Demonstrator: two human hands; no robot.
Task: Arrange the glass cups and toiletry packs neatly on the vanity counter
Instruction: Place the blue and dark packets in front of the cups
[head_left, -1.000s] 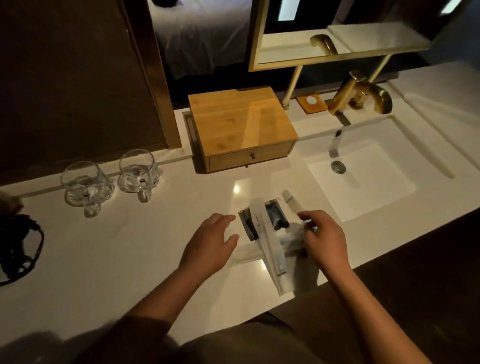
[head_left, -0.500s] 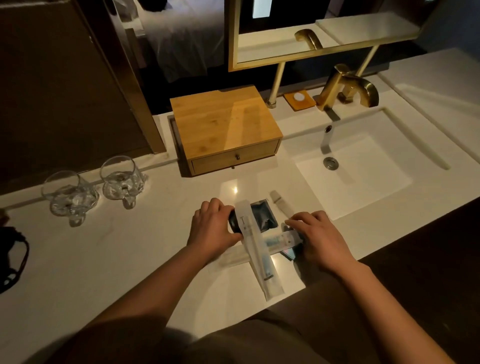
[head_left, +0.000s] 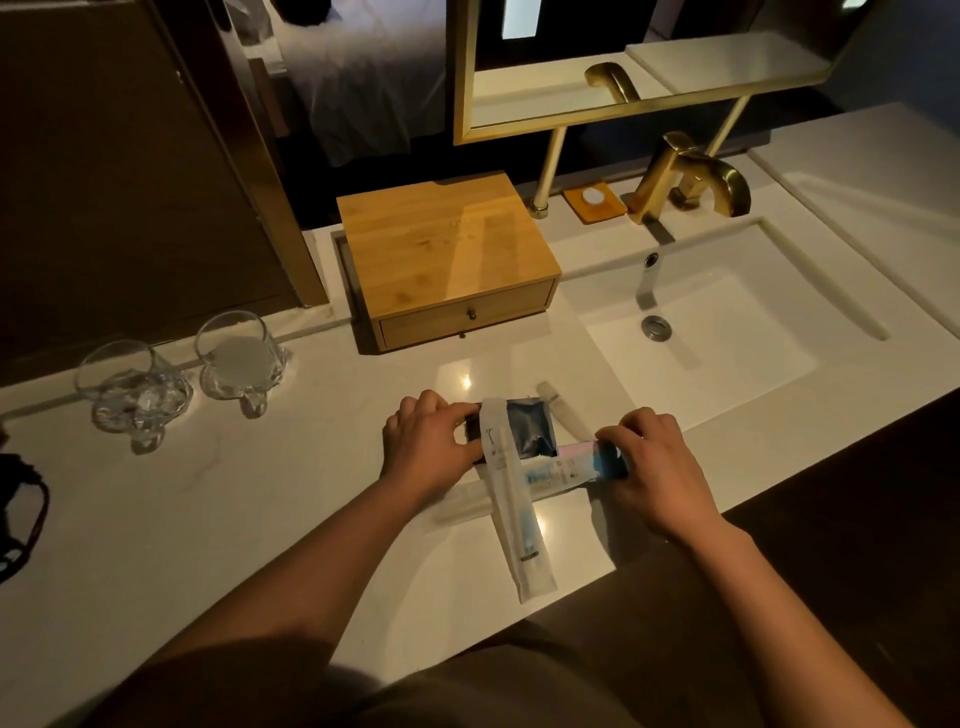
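My left hand (head_left: 428, 449) pinches the dark sachet (head_left: 524, 428), right hand (head_left: 657, 470) grips the blue-white pack (head_left: 563, 470), both frame ctr on counter (head_left: 208, 519). Long white pack (head_left: 511, 499) lies across them. Glass cups (head_left: 236, 358) sit mid-left.

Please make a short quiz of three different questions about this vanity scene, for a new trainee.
1. True or false: the two glass cups stand left of the wooden box.
2. What does the left hand touch? A) the faucet B) the dark sachet C) a cup
3. Fill in: the long white pack lies ____ the pack under the right hand.

Key: 1 true; 2 B; 3 across.
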